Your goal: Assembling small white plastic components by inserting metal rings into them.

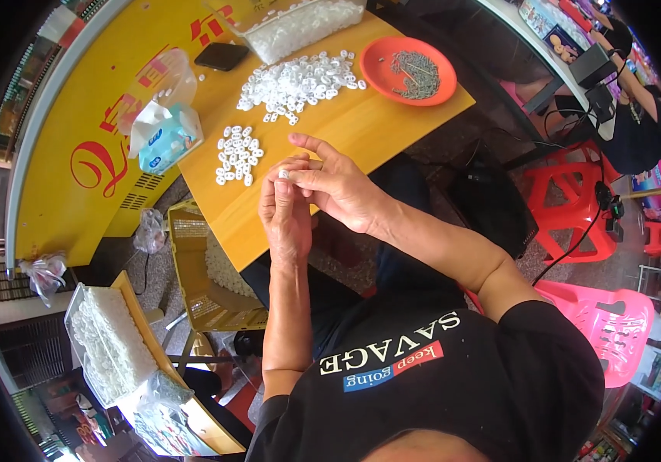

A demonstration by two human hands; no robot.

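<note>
My left hand (287,219) and my right hand (342,189) meet above the near edge of the wooden table. Between their fingertips is a small white plastic piece (283,175). The left thumb and fingers pinch it from below, and the right thumb presses against it while the right index finger sticks out. Some right fingers are hidden behind the hands. Left of my hands lies a small group of white two-holed plastic pieces (238,156). Farther off is a larger heap of the same pieces (299,83). An orange-red plate (374,73) holds many small grey metal parts (420,75), perhaps screws.
A clear bin of white pieces (299,35) stands at the table's (330,137) far edge, beside a black phone (221,55). Left are a tissue pack (165,140) and a yellow crate (199,308). Red stools (565,200) and a pink chair (615,323) stand right.
</note>
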